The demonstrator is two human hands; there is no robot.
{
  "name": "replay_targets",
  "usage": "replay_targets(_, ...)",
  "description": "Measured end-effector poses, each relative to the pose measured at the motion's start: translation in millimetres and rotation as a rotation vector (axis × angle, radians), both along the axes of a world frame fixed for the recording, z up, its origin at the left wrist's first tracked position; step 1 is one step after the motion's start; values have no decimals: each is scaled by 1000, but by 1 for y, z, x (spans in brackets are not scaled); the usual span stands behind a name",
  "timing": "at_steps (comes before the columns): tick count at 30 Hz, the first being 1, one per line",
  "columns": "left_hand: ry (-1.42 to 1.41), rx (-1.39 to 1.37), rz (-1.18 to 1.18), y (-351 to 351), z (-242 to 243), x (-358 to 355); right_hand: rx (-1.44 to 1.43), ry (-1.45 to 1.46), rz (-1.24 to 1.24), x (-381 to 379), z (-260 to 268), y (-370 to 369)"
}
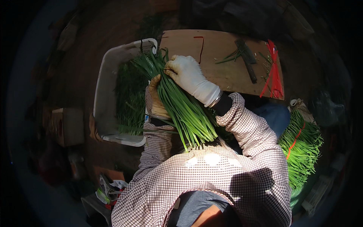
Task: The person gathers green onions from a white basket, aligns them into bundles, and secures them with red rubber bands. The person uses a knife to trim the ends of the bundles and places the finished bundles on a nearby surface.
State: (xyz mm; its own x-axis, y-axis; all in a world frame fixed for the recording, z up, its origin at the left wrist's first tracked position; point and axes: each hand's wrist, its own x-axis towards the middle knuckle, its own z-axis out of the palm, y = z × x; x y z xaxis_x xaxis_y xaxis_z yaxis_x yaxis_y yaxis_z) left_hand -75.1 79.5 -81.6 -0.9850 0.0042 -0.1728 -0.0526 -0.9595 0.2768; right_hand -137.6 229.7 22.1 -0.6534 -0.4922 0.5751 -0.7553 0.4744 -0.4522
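Note:
A bunch of long green leaves, apparently garlic chives (pixel 185 109), slants before my chest, pale stem ends towards me. My left hand (pixel 157 98), in a soiled work glove, supports the bunch from the left and beneath, with its thumb on top. My right hand (pixel 184 73), in a white glove stained at the fingers, pinches at the leaves on the bunch's upper right side. Part of the left hand's grip is hidden under the leaves.
A white plastic crate (pixel 97 93) at left holds more greens. The wooden board (pixel 224 73) bears a dark-bladed knife (pixel 246 61), leaf scraps, one red tie (pixel 202 48) and a bundle of red ties (pixel 274 71). Tied greens (pixel 300 150) stand at right; a cardboard box (pixel 68 126) at left.

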Motion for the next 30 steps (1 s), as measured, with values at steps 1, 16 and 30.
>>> replay_targets(1,-45,-46,15,1,1,-2,-9,35,-49,-5,-6,-1)
replay_targets(16,98,16,220,-112,-23,4,268,-1070,11,87,-80,165)
replay_targets(30,-396,-419,578,-115,-89,10,-882,-1265,82,89,-74,57)
